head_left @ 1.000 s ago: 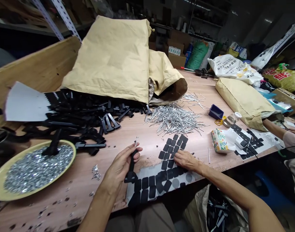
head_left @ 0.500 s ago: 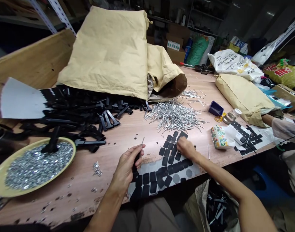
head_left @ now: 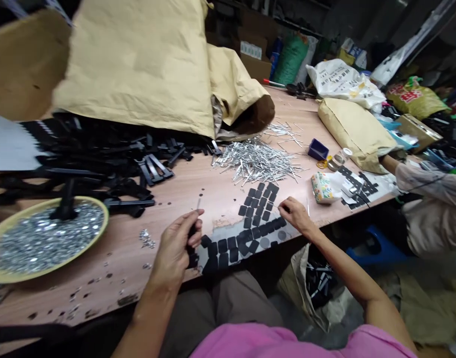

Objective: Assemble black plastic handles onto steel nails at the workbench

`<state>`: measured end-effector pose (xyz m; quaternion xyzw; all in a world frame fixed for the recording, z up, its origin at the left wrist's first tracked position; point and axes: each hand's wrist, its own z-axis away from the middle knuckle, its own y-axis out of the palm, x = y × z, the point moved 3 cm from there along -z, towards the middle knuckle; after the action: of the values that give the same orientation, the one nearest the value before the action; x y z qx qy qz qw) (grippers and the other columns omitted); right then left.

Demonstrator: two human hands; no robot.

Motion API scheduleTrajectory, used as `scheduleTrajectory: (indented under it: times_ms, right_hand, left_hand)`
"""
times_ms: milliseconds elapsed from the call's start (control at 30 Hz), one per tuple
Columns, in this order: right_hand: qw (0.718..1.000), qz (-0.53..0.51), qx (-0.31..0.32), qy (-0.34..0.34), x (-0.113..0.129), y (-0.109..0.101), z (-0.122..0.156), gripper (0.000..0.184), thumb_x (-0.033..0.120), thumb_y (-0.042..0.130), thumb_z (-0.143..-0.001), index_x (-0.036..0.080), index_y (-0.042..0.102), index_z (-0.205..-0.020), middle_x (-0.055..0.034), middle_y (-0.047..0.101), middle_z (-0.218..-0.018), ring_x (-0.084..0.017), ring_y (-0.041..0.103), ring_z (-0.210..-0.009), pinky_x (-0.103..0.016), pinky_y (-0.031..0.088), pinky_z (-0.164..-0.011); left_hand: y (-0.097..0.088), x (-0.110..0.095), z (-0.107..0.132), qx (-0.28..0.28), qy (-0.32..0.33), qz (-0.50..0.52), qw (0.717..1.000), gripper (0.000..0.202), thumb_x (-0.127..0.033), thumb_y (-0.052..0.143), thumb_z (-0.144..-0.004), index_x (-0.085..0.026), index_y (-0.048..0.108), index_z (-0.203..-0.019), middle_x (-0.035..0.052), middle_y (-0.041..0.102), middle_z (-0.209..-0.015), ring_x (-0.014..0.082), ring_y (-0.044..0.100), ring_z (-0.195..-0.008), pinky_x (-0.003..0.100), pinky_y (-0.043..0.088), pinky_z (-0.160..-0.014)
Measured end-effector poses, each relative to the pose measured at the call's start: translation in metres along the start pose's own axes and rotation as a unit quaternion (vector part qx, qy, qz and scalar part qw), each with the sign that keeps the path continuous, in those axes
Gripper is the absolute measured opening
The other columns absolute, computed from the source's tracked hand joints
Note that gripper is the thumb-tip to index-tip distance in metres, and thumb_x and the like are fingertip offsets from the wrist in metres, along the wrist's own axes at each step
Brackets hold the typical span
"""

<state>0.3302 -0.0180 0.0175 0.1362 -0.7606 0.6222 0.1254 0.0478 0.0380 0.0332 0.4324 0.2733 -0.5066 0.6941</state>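
Note:
My left hand (head_left: pixel 177 241) is closed around a dark part, mostly hidden by the fingers. A thin metal pin (head_left: pixel 199 202) sticks up above its thumb and forefinger. My right hand (head_left: pixel 295 214) is pinched near the table's front edge, just right of the black pads. What looks like a thin metal rod (head_left: pixel 273 205) projects leftward from its fingertips. Flat black rounded pads (head_left: pixel 260 205) lie in rows between the hands, with more pads on a pale sheet (head_left: pixel 222 231) along the edge. Beyond them is a heap of silver pins (head_left: pixel 255 160).
On the left are a yellow bowl (head_left: pixel 104 219) of small metal pieces and a pile of black plastic parts (head_left: pixel 112 174). Large paper sacks (head_left: pixel 145 64) stand behind. To the right are a tissue pack (head_left: pixel 322 188), a purple box (head_left: pixel 318 148) and another person's sleeve (head_left: pixel 414 181).
My right hand has moved right, off the black pads, and a thin rod now shows at its fingertips. My left hand keeps its hold. The whole view has shifted.

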Motion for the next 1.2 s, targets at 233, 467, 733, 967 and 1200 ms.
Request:
scheduleTrajectory:
  times_ms: [233,467,733,967,1200]
  right_hand:
    - [0.971,0.045,-0.024,0.232,-0.036,-0.076,0.144,0.037,0.056,0.047,-0.079,0.022,0.064,-0.080,-0.0043,0.067,-0.071,-0.020,0.062,-0.063,-0.030,0.047,-0.057]
    - [0.995,-0.013,-0.074,0.071,0.003,-0.032,0.070,0.048,0.063,0.045,-0.081,0.021,0.064,-0.093,-0.0095,0.069,-0.084,-0.024,0.065,-0.071,-0.036,0.051,-0.066]
    - [0.961,-0.114,0.157,-0.199,0.195,0.125,-0.065,0.022,0.025,0.044,-0.091,0.020,0.065,-0.092,-0.0073,0.065,-0.087,-0.018,0.062,-0.080,-0.026,0.047,-0.069]
    - [0.922,0.129,0.270,-0.248,0.245,0.164,-0.092,0.024,0.019,0.039,-0.093,0.023,0.062,-0.101,-0.0061,0.061,-0.099,-0.018,0.059,-0.087,-0.024,0.041,-0.062]
    - [0.887,0.176,0.302,-0.301,0.257,0.165,-0.095,0.026,0.003,0.039,-0.086,0.015,0.058,-0.099,-0.0125,0.060,-0.102,-0.021,0.058,-0.093,-0.028,0.043,-0.067]
  left_hand:
    - [-0.032,0.003,0.019,-0.022,0.010,0.039,0.999,0.027,-0.030,0.072,-0.052,-0.015,0.061,-0.070,-0.0083,0.048,-0.047,-0.0007,0.028,-0.030,0.013,0.016,-0.033]
    - [-0.071,0.026,0.034,-0.053,-0.019,0.086,0.995,0.040,-0.040,0.075,-0.048,-0.012,0.064,-0.075,-0.0079,0.047,-0.048,-0.0017,0.026,-0.030,0.015,0.013,-0.034]
    - [-0.129,0.035,0.034,-0.133,0.008,0.101,0.986,0.054,-0.039,0.073,-0.054,-0.011,0.065,-0.099,-0.0088,0.046,-0.050,-0.0013,0.025,-0.032,0.016,0.012,-0.035]
    - [-0.159,0.029,0.031,-0.170,-0.003,0.094,0.981,0.064,-0.044,0.073,-0.052,-0.010,0.064,-0.105,-0.0095,0.045,-0.050,-0.0013,0.023,-0.032,0.017,0.011,-0.036]
    - [-0.156,0.027,0.023,-0.138,-0.019,0.078,0.987,0.060,-0.044,0.072,-0.055,-0.010,0.065,-0.104,-0.0090,0.044,-0.050,-0.0012,0.023,-0.033,0.017,0.011,-0.036]
